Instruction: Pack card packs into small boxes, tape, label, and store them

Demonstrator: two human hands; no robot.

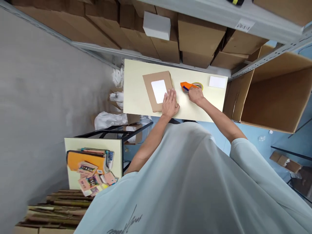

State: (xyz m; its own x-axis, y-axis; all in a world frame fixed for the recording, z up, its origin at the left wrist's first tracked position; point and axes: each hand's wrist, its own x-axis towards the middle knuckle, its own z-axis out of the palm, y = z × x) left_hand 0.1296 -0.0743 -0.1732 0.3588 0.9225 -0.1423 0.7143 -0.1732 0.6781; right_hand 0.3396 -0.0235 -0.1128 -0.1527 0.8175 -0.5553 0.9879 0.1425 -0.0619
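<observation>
on pale table (pixel 134 86): one cardboard box (pixel 149 89), white label (pixel 159 91), left hand (pixel 169 104) lies outstretched over its right edge; beside it, one orange tape dispenser (pixel 185 85), gripped in right hand (pixel 195 95).

Pink booklets (pixel 91 182) on a side table (pixel 73 179)

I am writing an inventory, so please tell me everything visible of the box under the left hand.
The box is flat, brown, apparently cardboard, with a white rectangle, perhaps a label, on top. It looks closed and lies slightly turned on the pale tabletop. The left hand rests on and partly hides its right part.
</observation>
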